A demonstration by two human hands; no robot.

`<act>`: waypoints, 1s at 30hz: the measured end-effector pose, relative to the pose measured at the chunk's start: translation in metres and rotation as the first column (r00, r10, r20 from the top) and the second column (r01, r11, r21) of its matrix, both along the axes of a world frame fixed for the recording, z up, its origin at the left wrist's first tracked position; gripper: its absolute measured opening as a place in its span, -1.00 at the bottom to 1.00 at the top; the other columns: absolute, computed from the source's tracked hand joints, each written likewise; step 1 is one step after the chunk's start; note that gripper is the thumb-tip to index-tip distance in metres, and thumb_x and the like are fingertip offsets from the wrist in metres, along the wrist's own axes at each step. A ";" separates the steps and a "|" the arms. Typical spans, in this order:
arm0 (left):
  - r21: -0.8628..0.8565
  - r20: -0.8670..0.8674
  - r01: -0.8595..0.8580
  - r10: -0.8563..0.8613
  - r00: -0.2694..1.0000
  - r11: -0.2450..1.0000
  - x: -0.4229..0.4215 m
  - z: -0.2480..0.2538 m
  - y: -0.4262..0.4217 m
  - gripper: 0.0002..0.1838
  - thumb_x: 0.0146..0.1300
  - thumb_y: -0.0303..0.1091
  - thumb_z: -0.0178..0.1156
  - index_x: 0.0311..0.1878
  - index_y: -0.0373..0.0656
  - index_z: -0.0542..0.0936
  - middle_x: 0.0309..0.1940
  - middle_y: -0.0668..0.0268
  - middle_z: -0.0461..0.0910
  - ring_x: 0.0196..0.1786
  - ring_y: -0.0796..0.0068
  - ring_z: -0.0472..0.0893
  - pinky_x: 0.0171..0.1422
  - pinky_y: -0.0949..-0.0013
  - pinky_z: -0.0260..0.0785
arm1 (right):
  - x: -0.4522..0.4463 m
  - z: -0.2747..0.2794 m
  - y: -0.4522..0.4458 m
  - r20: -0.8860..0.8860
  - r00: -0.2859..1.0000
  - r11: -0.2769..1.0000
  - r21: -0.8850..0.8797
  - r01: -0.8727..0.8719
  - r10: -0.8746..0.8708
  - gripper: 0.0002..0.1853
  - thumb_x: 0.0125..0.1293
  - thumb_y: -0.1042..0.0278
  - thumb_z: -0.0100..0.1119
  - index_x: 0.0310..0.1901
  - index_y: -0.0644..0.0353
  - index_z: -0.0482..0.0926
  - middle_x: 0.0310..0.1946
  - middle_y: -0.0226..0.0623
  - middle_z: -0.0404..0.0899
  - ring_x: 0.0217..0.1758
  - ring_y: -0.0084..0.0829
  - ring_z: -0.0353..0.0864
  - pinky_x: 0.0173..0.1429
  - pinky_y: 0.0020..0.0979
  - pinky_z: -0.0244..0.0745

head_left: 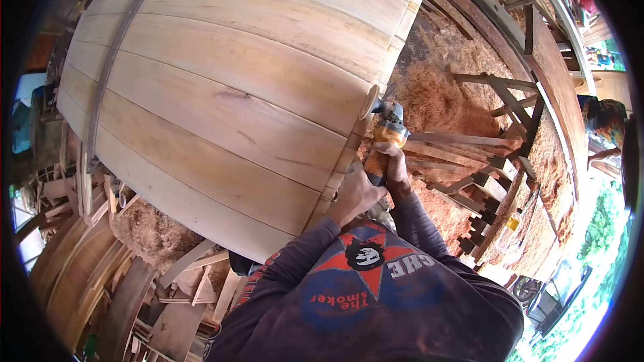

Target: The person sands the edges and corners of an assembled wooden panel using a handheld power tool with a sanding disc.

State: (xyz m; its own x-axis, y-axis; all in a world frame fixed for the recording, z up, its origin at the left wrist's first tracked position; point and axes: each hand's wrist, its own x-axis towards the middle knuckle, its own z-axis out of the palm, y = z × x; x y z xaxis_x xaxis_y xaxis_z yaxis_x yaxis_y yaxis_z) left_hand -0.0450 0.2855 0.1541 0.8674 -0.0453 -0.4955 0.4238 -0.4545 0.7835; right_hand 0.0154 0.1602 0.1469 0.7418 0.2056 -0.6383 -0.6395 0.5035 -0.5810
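An angle grinder (pixel 389 133) with a yellow and dark body is held at the near right edge of a large panel of pale wooden boards (pixel 221 94). Its round disc (pixel 369 102) stands on edge at the panel's rim; whether it touches the wood is hard to tell. My left hand (pixel 359 194) is closed around the lower part of the grinder's body. Further up, my right hand (pixel 396 166) grips the same body near the yellow housing. Some fingers of both hands are hidden behind the tool.
A dark strap or strip (pixel 117 53) crosses the panel's far left. Reddish sawdust (pixel 436 94) covers the ground at right, with timber offcuts (pixel 469 151) and a bottle (pixel 514 220) on it. Curved planks (pixel 87 261) lie at lower left. Another person (pixel 607 121) is at far right.
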 end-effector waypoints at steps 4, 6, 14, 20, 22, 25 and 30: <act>-0.472 -0.139 -0.049 -0.020 0.990 0.880 0.008 -0.023 0.020 -0.45 -0.05 -0.41 0.53 0.07 -0.25 0.62 -0.17 0.29 0.72 -0.13 0.43 0.71 -0.02 0.35 0.58 | 0.008 0.021 0.023 0.048 0.998 0.874 -0.485 0.000 0.027 -0.78 0.24 0.30 0.33 -0.21 0.30 0.70 -0.33 -0.25 0.72 -0.30 -0.44 0.73 -0.20 -0.39 0.66; -0.718 -0.287 -0.186 -0.042 0.957 0.670 0.008 -0.024 0.028 -0.47 -0.01 -0.44 0.53 0.09 -0.19 0.63 -0.15 0.36 0.72 -0.11 0.50 0.69 0.00 0.36 0.57 | 0.010 0.040 0.035 0.139 0.976 0.757 -0.653 -0.036 0.166 -0.74 0.23 0.25 0.34 -0.24 0.32 0.72 -0.32 -0.25 0.73 -0.28 -0.49 0.71 -0.17 -0.40 0.64; -0.093 -0.079 0.045 -0.052 0.995 0.995 -0.007 0.009 0.001 -0.17 -0.11 -0.22 0.52 0.26 -0.42 0.49 -0.13 -0.22 0.73 0.00 -0.18 0.76 0.14 0.06 0.60 | -0.014 0.014 -0.005 0.004 0.998 0.987 -0.150 0.064 -0.064 -0.64 0.13 0.27 0.34 -0.08 0.28 0.62 -0.35 -0.26 0.65 -0.33 -0.34 0.69 -0.15 -0.31 0.68; -0.062 -0.098 0.073 -0.078 0.992 0.995 -0.012 0.011 -0.005 -0.25 -0.04 -0.21 0.50 0.06 -0.58 0.38 -0.14 -0.39 0.64 -0.04 -0.36 0.70 0.11 -0.08 0.58 | -0.024 -0.014 -0.012 -0.089 0.987 0.989 0.054 0.137 -0.132 -0.57 0.17 0.31 0.28 0.05 0.32 0.54 -0.17 -0.23 0.66 -0.15 -0.36 0.71 0.01 -0.34 0.69; -0.057 -0.087 0.072 -0.077 0.993 0.996 -0.012 0.010 -0.004 -0.26 -0.04 -0.21 0.49 0.05 -0.58 0.38 -0.14 -0.40 0.64 -0.04 -0.36 0.70 0.11 -0.08 0.58 | -0.021 -0.005 -0.006 -0.081 0.986 0.982 0.106 0.155 -0.146 -0.54 0.17 0.33 0.27 0.10 0.33 0.51 -0.11 -0.21 0.66 -0.09 -0.35 0.70 0.06 -0.34 0.68; 0.016 -0.110 0.032 -0.030 0.993 0.999 -0.011 0.017 -0.004 -0.23 -0.08 -0.19 0.51 0.09 -0.59 0.45 -0.20 -0.36 0.69 -0.07 -0.27 0.75 0.05 -0.06 0.62 | -0.018 0.005 0.001 -0.096 0.983 0.979 0.111 0.168 -0.158 -0.49 0.16 0.37 0.25 0.15 0.35 0.47 -0.07 -0.21 0.65 -0.06 -0.34 0.69 0.11 -0.33 0.66; 0.029 -0.127 0.032 -0.028 0.992 0.999 -0.009 0.013 0.006 -0.26 -0.10 -0.16 0.53 0.05 -0.52 0.50 -0.19 -0.30 0.70 -0.08 -0.27 0.74 0.04 -0.03 0.61 | -0.017 -0.001 0.010 -0.142 0.975 0.974 0.122 0.191 -0.174 -0.58 0.18 0.40 0.22 0.08 0.38 0.52 -0.15 -0.22 0.66 -0.14 -0.39 0.68 0.04 -0.36 0.66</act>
